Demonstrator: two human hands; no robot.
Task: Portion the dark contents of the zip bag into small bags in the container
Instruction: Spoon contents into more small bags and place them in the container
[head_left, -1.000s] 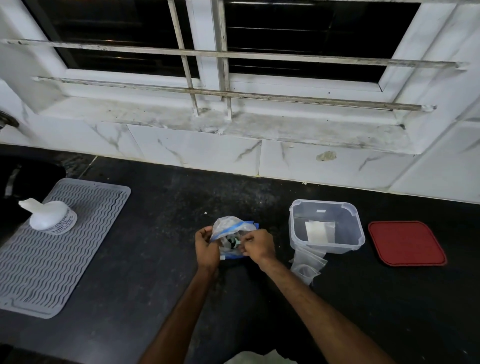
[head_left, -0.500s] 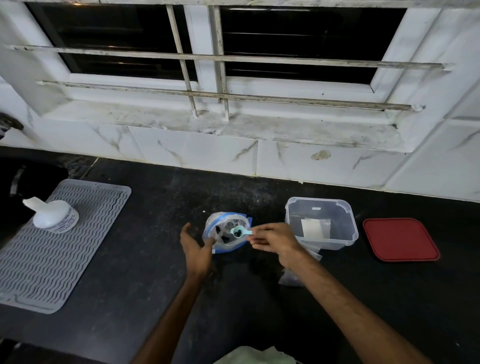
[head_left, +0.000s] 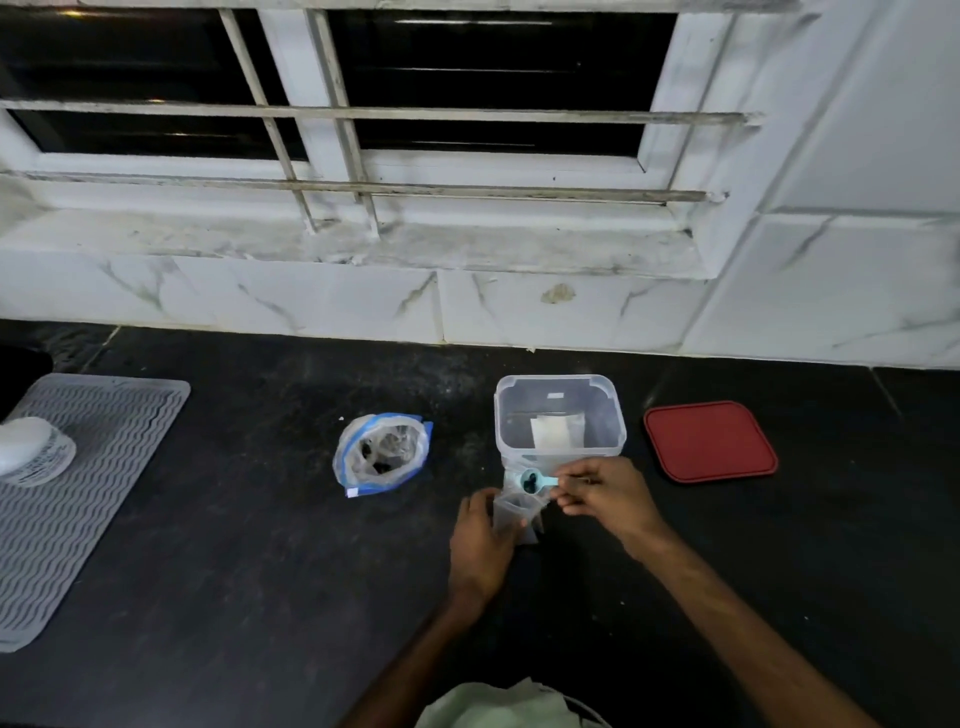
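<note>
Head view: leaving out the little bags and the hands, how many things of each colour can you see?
Clear: 2, zip bag, container
Red: 1, lid
Grey: 1, mat
White: 1, bottle
Teal: 1, scoop
Total: 6

One container (head_left: 605, 415), one lid (head_left: 709, 441), one scoop (head_left: 543, 482)
</note>
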